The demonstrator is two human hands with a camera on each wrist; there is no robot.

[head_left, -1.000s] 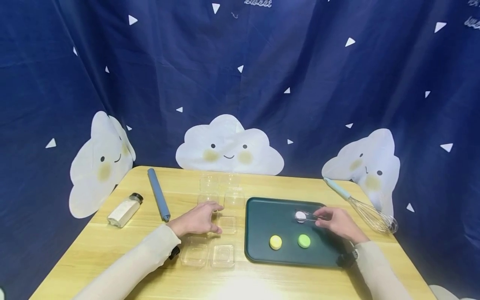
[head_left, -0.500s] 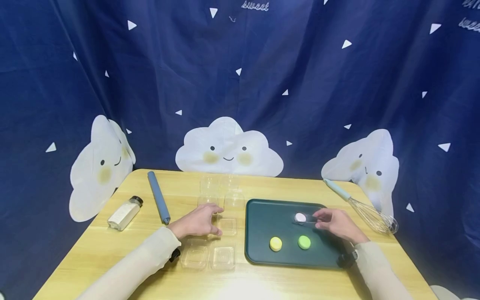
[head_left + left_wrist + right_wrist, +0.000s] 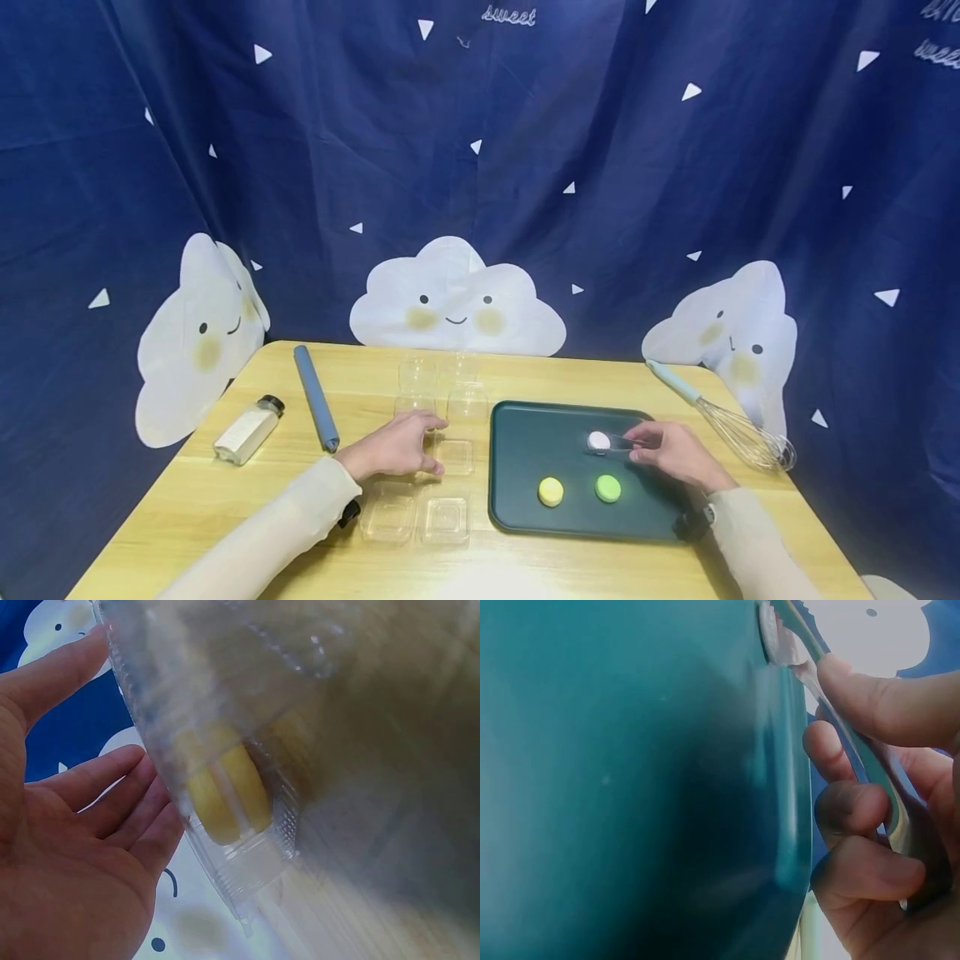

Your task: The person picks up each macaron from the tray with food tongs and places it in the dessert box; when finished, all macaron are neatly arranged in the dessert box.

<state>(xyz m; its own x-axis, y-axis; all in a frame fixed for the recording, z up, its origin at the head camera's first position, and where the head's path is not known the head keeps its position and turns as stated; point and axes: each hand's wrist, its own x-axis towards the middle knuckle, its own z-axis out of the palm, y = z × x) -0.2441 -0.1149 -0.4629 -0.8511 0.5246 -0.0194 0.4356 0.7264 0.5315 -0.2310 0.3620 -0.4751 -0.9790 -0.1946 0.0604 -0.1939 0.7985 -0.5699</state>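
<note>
Metal tongs (image 3: 875,765), round macaron (image 3: 598,442), smooth tray (image 3: 528,450)

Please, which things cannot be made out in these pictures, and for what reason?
Head view: the right edge of the tray is partly hidden behind the right hand and wrist.
Head view: writing on the curtain, cut off at the right edge.
Left wrist view: a yellow thing, blurred behind clear plastic.
Right wrist view: tips of the tongs, cut off by the top edge.
</note>
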